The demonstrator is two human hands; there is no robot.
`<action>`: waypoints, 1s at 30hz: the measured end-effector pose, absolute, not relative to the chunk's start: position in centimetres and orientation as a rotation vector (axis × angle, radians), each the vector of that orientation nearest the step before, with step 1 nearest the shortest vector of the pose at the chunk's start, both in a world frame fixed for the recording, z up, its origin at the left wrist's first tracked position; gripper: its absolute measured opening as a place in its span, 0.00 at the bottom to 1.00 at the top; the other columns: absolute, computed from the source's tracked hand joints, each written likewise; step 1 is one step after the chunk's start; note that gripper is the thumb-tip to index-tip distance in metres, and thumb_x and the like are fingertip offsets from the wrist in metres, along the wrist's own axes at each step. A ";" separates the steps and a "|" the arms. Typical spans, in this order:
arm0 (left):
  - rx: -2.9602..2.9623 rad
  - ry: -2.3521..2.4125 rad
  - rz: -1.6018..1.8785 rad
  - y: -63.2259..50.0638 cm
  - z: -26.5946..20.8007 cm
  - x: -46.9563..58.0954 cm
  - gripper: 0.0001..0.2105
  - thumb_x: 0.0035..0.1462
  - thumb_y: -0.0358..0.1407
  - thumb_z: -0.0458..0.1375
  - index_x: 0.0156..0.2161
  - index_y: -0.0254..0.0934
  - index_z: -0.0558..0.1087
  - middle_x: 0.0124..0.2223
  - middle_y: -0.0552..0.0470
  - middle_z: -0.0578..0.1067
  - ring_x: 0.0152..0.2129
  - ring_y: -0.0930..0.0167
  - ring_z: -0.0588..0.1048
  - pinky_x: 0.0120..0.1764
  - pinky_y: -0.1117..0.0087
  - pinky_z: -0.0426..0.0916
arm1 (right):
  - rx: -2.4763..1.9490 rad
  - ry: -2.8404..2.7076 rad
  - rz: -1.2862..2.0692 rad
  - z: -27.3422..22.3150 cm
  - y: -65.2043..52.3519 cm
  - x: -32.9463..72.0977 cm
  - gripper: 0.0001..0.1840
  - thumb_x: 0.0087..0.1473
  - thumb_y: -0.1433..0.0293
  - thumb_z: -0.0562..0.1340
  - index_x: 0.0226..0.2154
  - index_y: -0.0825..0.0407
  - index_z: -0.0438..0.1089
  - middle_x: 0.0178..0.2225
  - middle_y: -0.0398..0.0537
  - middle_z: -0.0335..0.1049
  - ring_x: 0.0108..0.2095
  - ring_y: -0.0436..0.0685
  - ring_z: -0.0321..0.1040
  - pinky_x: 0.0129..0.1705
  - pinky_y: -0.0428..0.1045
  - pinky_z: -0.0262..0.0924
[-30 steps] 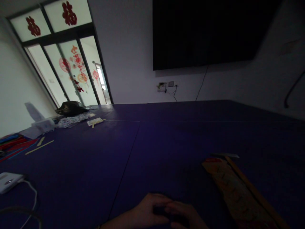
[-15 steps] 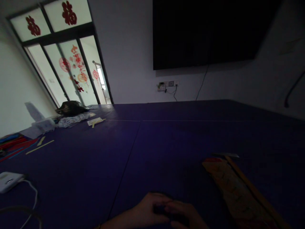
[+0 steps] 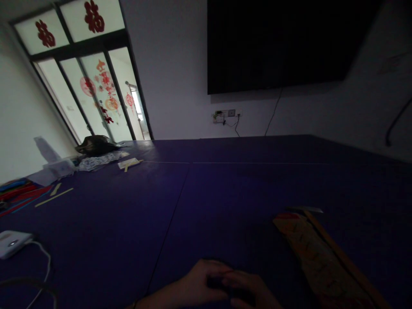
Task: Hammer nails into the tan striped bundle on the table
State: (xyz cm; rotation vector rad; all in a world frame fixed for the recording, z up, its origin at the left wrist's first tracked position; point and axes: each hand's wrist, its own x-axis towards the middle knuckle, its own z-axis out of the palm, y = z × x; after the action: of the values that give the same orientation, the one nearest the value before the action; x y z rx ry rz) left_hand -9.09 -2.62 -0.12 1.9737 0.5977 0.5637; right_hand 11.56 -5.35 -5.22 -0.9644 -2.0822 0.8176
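At the bottom middle, my left hand (image 3: 202,279) rests on the dark purple tabletop (image 3: 225,201). Its thumb and fingers are apart, with a dark gap between them. My right hand (image 3: 252,285) meets it from the right, fingertips touching or overlapping those of the left. Its fingers are loosely bent and partly cut off by the lower edge. I see nothing held in either hand, though the space between them is dark. Right of my hands lies a long yellowish packet (image 3: 309,249) with red ends. Along its right side runs a wooden-handled tool (image 3: 337,249) with a thin metal head.
At left are a white device (image 3: 14,243) with a cable, red and blue strips (image 3: 24,197), yellow strips (image 3: 54,197), a clear plastic box (image 3: 59,167), patterned sheets (image 3: 99,161) and a black bag (image 3: 96,145). A small white item (image 3: 128,163) lies farther back. A large dark screen (image 3: 283,43) hangs on the wall.
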 end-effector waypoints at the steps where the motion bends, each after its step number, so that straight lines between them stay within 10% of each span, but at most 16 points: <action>1: 1.973 0.597 0.568 -2.7 -0.1 -9.1 0.13 0.50 0.33 0.59 0.43 0.36 0.72 0.39 0.51 0.74 0.37 0.70 0.71 0.41 0.71 0.64 | -0.963 -2.078 0.824 -5.3 -5.3 11.5 0.18 0.49 0.59 0.62 0.44 0.44 0.72 0.42 0.54 0.75 0.43 0.61 0.71 0.44 0.54 0.67; 30: 1.987 0.610 0.560 -2.5 -0.2 -9.2 0.14 0.49 0.34 0.60 0.43 0.37 0.72 0.39 0.51 0.74 0.37 0.69 0.71 0.42 0.71 0.64 | -0.943 -2.107 0.810 -4.8 -5.2 11.4 0.19 0.50 0.59 0.61 0.44 0.44 0.72 0.41 0.53 0.76 0.43 0.61 0.72 0.42 0.54 0.68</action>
State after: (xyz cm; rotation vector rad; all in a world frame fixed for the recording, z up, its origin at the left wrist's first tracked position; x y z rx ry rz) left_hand -9.18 -2.52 -0.24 1.9867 0.6095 0.5596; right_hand 11.40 -5.23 -4.81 -0.9431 -2.1074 0.8102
